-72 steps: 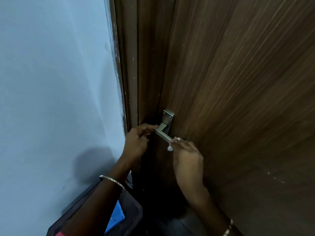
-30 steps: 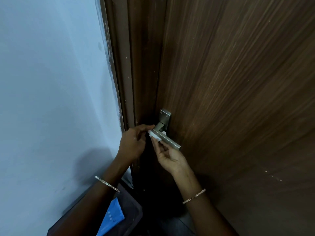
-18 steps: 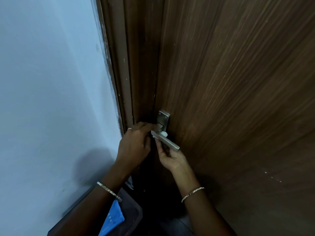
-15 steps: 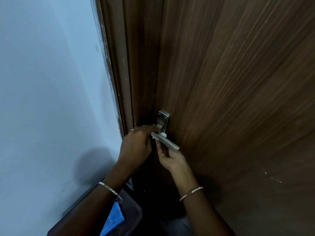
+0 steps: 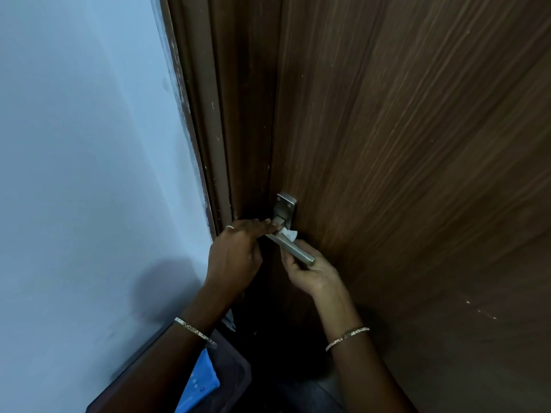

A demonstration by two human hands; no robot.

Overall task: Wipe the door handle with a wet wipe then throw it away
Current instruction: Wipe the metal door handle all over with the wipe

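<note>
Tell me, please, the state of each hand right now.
Left hand: open, fingertips resting on the door handle.
Right hand: holding the wet wipe against the handle.

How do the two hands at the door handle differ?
The left hand shows its back and touches the door handle from above; the right hand lies palm up under it, holding the wet wipe at its fingertips. The left hand wears a ring, the right hand shows none. Both wrists wear bangles.

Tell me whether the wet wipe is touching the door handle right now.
Yes, the wet wipe is bunched against the door handle, just behind its lever.
</note>
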